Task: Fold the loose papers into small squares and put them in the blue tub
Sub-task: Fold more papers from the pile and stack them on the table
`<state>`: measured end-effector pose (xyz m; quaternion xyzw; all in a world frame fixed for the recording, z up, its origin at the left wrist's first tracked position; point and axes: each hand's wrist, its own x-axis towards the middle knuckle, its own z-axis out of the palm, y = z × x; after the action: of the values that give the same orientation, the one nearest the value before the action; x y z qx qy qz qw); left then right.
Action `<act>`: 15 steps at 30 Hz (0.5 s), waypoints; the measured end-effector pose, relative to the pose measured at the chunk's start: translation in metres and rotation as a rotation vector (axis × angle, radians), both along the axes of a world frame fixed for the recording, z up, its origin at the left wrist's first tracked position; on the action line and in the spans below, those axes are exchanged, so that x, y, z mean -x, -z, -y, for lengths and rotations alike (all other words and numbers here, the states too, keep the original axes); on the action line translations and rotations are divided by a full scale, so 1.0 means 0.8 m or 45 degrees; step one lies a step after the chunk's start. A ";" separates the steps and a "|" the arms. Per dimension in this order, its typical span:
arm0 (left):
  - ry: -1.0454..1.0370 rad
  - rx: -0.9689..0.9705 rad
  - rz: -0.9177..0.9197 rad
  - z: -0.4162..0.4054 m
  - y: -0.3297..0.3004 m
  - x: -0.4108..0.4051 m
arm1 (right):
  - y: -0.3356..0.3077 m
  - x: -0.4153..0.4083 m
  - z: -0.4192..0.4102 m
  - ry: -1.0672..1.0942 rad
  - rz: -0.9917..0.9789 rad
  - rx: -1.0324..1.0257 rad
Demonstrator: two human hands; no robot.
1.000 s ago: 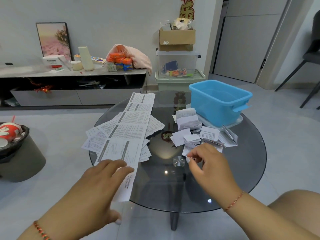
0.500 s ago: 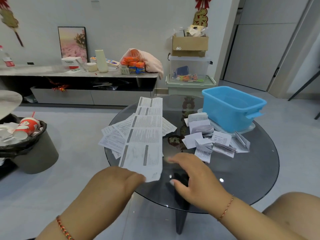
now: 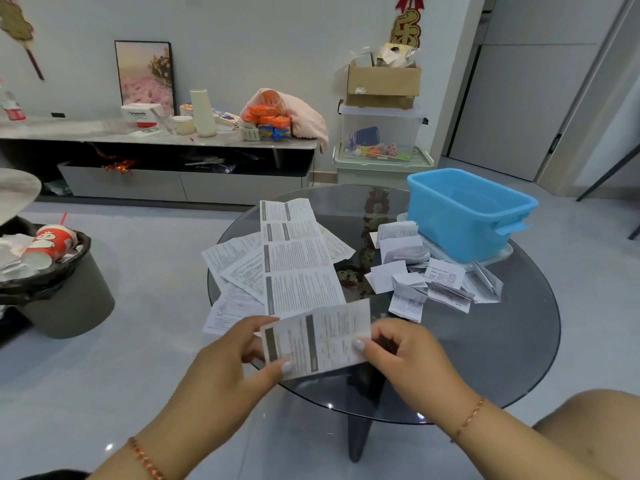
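White printed paper, the near end of a long strip (image 3: 301,271), is pinched between your hands: your left hand (image 3: 239,362) grips its left edge with thumb on top, and your right hand (image 3: 405,355) pinches its right edge, lifted just above the near rim of the glass table (image 3: 502,358). Beyond your hands, the strip runs across the table over loose sheets (image 3: 235,268). Right of the strip lie folded papers (image 3: 415,275) (some small squares), touching the foot of the blue tub (image 3: 464,216) at the table's far right.
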<state>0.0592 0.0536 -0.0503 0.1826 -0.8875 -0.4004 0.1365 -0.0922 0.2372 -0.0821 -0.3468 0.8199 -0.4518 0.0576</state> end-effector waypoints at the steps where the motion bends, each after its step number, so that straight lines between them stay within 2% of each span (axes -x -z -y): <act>1: -0.079 0.019 -0.031 -0.004 0.009 0.005 | 0.000 0.000 0.004 0.036 0.025 -0.033; 5: -0.354 0.057 -0.068 -0.017 0.026 0.022 | -0.005 0.001 0.020 0.172 0.002 -0.156; 7: -0.379 0.243 -0.116 -0.015 0.033 0.023 | -0.009 -0.001 0.024 0.205 -0.033 -0.219; 9: -0.271 0.578 -0.219 -0.011 0.042 0.024 | -0.013 -0.003 0.026 0.190 -0.112 -0.314; 11: -0.099 0.798 -0.261 -0.008 0.052 0.025 | -0.014 -0.003 0.027 0.163 -0.208 -0.390; 15: 0.155 1.044 0.062 -0.004 0.067 0.022 | -0.016 0.001 0.029 0.123 -0.290 -0.495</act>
<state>0.0414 0.0569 -0.1040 0.0695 -0.9857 -0.0165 0.1528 -0.0929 0.2137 -0.0696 -0.3381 0.9085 -0.2454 0.0088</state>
